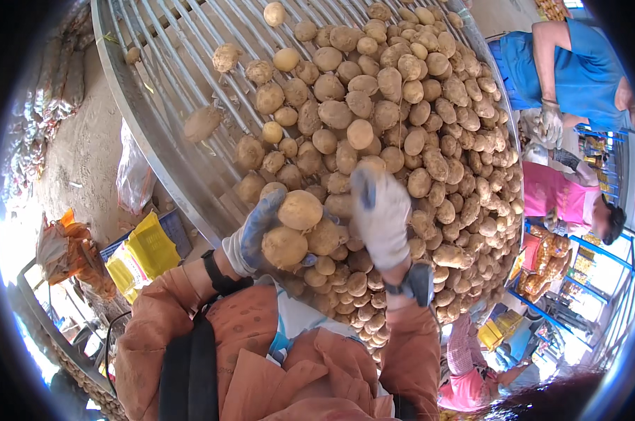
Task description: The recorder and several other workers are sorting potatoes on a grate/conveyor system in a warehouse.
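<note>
My left hand (pixel 252 231), in a white and blue work glove, cradles several potatoes (pixel 300 209) against its palm. Their skins are tan and partly dusted with soil. To the right of it, my gloved right hand (pixel 381 213) is blurred over the potato pile (pixel 443 158). A potato (pixel 371 164) shows at its fingertips; whether the fingers grip it is hidden by the blur. The pile covers most of the metal slatted table (pixel 165 68), thickest on the right side. Some single potatoes lie apart on the slats at the upper left.
A raised metal rim (pixel 154 152) borders the table on the left. Beyond it are a yellow sack (pixel 149 247), a blue crate (pixel 172 234) and a clear plastic bag (pixel 133 173). Co-workers in blue (pixel 585 73) and pink (pixel 551 197) stand along the right side.
</note>
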Demonstrator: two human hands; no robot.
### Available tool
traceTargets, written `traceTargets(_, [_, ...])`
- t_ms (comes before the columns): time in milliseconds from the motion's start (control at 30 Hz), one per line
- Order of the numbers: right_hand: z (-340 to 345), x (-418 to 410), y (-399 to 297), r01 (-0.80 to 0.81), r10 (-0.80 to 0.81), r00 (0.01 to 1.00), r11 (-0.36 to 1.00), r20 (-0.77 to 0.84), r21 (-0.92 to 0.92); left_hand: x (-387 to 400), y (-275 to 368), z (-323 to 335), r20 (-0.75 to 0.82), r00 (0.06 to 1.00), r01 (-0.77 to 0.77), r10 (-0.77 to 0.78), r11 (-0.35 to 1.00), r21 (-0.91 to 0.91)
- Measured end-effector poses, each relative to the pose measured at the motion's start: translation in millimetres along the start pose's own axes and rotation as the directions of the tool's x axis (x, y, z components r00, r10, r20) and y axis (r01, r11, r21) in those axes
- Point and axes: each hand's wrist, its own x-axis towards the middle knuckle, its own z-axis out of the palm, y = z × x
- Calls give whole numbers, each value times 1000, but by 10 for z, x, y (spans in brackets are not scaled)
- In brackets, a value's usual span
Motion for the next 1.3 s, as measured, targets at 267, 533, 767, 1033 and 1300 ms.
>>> traceTargets(267, [120,711,479,-117,106,993,927,50,357,-245,-14,-5,101,994,-36,40,998,-42])
traceTargets(533, [-851,-164,821,-224,465,825,-254,322,941,-569,229,-267,-10,903,-423,430,891,164])
traceTargets(767, [-851,-534,319,-465,464,873,885,153,-28,-710,223,-430,25,758,-427,652,467,774])
traceTargets(1033, [-428,-627,130,-119,495,792,699,357,-706,-649,-83,-110,-37,953,-299,302,951,78])
traceTargets(1300, [-1043,-1620,597,-410,536,840,726,81,-552,-913,-490,-142,-93,966,-214,239,951,224])
